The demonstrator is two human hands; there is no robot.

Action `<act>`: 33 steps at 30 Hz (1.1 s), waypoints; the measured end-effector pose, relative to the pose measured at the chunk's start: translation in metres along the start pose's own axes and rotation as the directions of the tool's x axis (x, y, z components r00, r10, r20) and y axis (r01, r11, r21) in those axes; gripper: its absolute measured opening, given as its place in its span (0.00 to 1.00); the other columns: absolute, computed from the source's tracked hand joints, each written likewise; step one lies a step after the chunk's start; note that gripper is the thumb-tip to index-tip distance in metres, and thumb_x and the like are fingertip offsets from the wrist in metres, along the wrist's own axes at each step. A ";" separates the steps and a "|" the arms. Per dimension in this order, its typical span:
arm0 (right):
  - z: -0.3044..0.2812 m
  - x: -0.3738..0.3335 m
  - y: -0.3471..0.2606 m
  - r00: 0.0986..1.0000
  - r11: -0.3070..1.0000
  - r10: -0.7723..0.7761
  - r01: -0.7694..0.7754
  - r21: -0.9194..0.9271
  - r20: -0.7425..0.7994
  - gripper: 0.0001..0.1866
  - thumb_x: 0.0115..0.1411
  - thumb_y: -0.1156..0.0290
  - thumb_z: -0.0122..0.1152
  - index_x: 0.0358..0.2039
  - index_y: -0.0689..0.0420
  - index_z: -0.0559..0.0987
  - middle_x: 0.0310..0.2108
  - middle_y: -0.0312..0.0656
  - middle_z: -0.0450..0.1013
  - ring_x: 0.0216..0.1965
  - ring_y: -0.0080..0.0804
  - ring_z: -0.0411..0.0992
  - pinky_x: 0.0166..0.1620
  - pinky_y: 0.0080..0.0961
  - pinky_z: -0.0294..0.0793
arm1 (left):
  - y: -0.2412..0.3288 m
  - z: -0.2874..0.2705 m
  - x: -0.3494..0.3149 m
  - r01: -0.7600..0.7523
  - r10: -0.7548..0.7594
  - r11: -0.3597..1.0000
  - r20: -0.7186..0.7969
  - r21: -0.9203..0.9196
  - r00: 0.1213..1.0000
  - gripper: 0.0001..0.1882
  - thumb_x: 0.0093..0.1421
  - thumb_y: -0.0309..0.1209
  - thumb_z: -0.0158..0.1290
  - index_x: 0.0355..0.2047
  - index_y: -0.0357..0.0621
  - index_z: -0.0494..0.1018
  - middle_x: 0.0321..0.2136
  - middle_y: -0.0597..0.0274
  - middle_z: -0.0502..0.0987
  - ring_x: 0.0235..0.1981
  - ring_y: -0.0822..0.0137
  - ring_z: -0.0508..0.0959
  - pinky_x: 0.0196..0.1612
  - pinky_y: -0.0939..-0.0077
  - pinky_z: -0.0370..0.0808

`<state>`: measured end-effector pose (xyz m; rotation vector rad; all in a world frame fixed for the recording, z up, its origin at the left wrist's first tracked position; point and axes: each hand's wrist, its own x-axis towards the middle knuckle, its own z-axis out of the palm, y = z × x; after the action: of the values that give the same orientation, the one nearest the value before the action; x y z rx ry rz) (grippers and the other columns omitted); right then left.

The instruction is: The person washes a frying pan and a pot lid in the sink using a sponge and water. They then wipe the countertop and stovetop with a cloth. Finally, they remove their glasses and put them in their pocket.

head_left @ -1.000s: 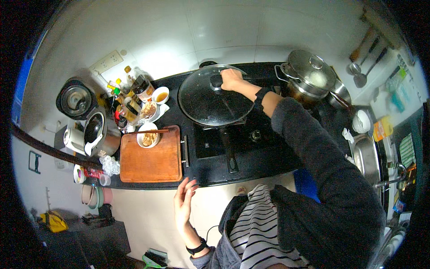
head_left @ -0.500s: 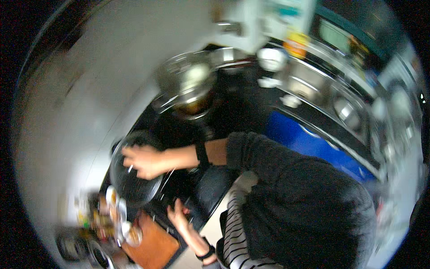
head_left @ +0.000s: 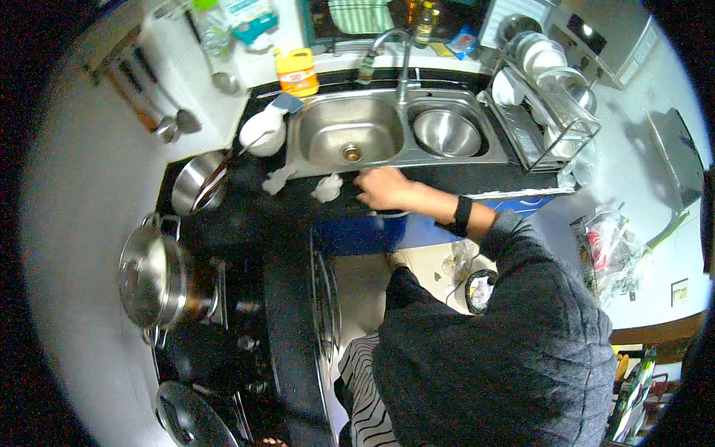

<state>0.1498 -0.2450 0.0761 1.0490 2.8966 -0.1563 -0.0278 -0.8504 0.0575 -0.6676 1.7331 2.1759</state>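
My right hand (head_left: 385,189) reaches over the front edge of the black counter, below the sink (head_left: 350,134). Its fingers look slightly apart and a little blurred, with nothing visible in them. Just left of the fingertips lies a crumpled white cloth or tissue (head_left: 327,188); a second white scrap (head_left: 278,179) sits farther left. Of my left hand (head_left: 274,442) only a bit of the fingers shows at the lower edge, near the glass lid (head_left: 190,417), so its grip is hidden.
A steel pot (head_left: 153,272) stands on the black stove at left, with a steel pan (head_left: 199,182) beyond it. White bowls (head_left: 264,134) and a yellow jug (head_left: 296,72) stand left of the sink. A metal bowl (head_left: 447,134) fills the right basin, beside a dish rack (head_left: 547,138).
The view has swung from the stove to the sink. My right hand has left the glass lid and come to the counter edge. My left hand has mostly dropped out of view.
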 end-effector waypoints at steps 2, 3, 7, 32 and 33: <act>0.014 -0.005 0.087 0.975 0.974 0.204 -0.194 -0.113 0.083 0.14 0.46 0.61 0.59 0.27 0.59 0.79 0.28 0.48 0.76 0.32 0.45 0.75 0.34 0.41 0.74 | -0.001 0.026 -0.004 -0.127 0.131 0.981 -0.017 0.150 0.991 0.15 0.55 0.37 0.55 0.36 0.39 0.70 0.23 0.60 0.71 0.22 0.69 0.71 0.24 0.81 0.69; 0.022 -0.007 0.127 0.945 0.944 0.288 -0.253 -0.210 0.156 0.16 0.49 0.58 0.59 0.29 0.58 0.79 0.31 0.48 0.75 0.36 0.44 0.74 0.38 0.39 0.72 | -0.003 0.044 -0.003 -0.258 0.272 0.935 -0.026 0.245 0.962 0.15 0.55 0.37 0.55 0.37 0.38 0.69 0.25 0.59 0.71 0.24 0.68 0.71 0.26 0.79 0.69; 0.050 -0.006 0.264 0.830 0.881 0.470 -0.421 -0.215 0.300 0.18 0.53 0.59 0.54 0.38 0.58 0.78 0.41 0.44 0.74 0.44 0.40 0.72 0.43 0.35 0.71 | -0.010 0.123 0.005 -0.639 0.751 0.524 0.049 0.563 0.659 0.17 0.56 0.35 0.55 0.40 0.35 0.68 0.32 0.54 0.71 0.30 0.65 0.72 0.31 0.75 0.71; 0.033 0.069 0.429 0.992 0.991 0.127 -0.128 0.033 0.028 0.23 0.55 0.53 0.53 0.47 0.55 0.72 0.43 0.52 0.70 0.44 0.49 0.69 0.46 0.40 0.68 | -0.259 0.591 0.018 -0.961 -0.052 0.037 0.961 0.274 0.272 0.18 0.54 0.29 0.51 0.46 0.44 0.67 0.48 0.47 0.67 0.48 0.50 0.69 0.50 0.65 0.68; 0.029 0.066 0.429 0.982 0.983 0.176 -0.179 0.031 0.073 0.22 0.55 0.54 0.53 0.47 0.54 0.72 0.43 0.51 0.71 0.44 0.49 0.69 0.47 0.40 0.68 | -0.269 0.599 0.027 -0.925 -0.199 0.042 0.910 0.377 0.362 0.14 0.53 0.26 0.50 0.42 0.44 0.69 0.46 0.49 0.68 0.46 0.50 0.70 0.47 0.65 0.70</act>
<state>0.3746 0.1209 0.0088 1.2741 2.7311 -0.2345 -0.0276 -0.2073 -0.0782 1.3614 2.1897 0.5571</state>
